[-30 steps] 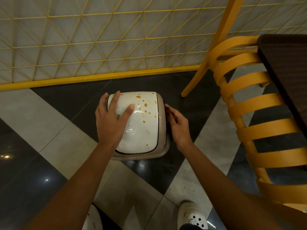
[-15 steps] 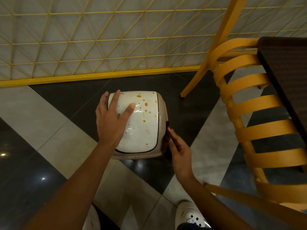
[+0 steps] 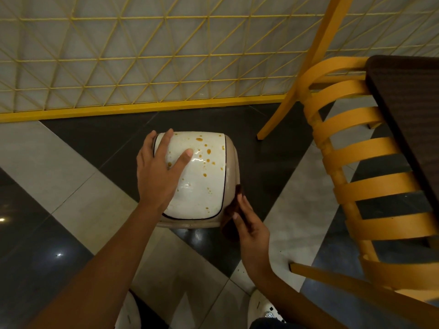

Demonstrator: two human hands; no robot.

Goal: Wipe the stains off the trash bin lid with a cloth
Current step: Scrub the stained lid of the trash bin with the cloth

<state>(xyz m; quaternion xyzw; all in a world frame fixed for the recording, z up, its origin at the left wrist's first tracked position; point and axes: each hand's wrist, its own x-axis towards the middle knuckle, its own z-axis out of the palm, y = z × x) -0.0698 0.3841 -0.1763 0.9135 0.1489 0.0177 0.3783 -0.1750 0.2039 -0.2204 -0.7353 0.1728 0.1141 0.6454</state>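
Head: lid [image 3: 199, 184] under left hand [image 3: 156, 174]

The right hand [image 3: 251, 226] has moved from the right side of the stained white trash bin lid [image 3: 202, 181] to its near-right corner. It now grips a dark brown cloth [image 3: 229, 230] there.

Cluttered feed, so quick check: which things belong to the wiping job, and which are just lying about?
Job: trash bin lid, orange stains, dark cloth in right hand, left hand resting on the lid.
Lying about: yellow chair, dark table, lattice fence.
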